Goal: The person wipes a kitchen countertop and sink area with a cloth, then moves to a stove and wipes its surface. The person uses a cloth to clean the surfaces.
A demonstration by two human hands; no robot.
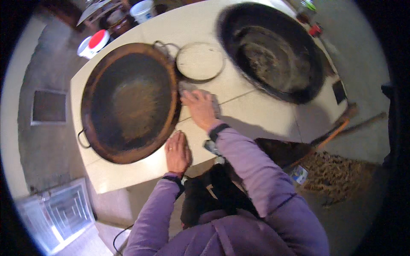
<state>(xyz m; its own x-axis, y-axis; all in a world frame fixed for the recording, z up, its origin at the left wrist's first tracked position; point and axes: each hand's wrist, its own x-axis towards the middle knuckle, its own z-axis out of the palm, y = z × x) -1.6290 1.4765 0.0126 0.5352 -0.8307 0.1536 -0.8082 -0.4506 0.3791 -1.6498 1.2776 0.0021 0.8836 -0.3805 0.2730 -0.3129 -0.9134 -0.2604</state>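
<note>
A large rusty metal wok with loop handles sits at the left of the tiled counter. My left hand rests at its lower right rim, fingers together; whether it grips the rim is unclear. My right hand lies farther back, just right of the wok, over a greyish cloth-like thing mostly hidden under the palm. Behind that hand is a round, pale disc with a dark rim. A big black basin or wok, dark and stained inside, stands at the back right.
White buckets, one with a red lid, another farther right, stand beyond the counter's back edge. A long-handled tool leans by the right edge. Brown loose material lies on the floor at right, near a small packet.
</note>
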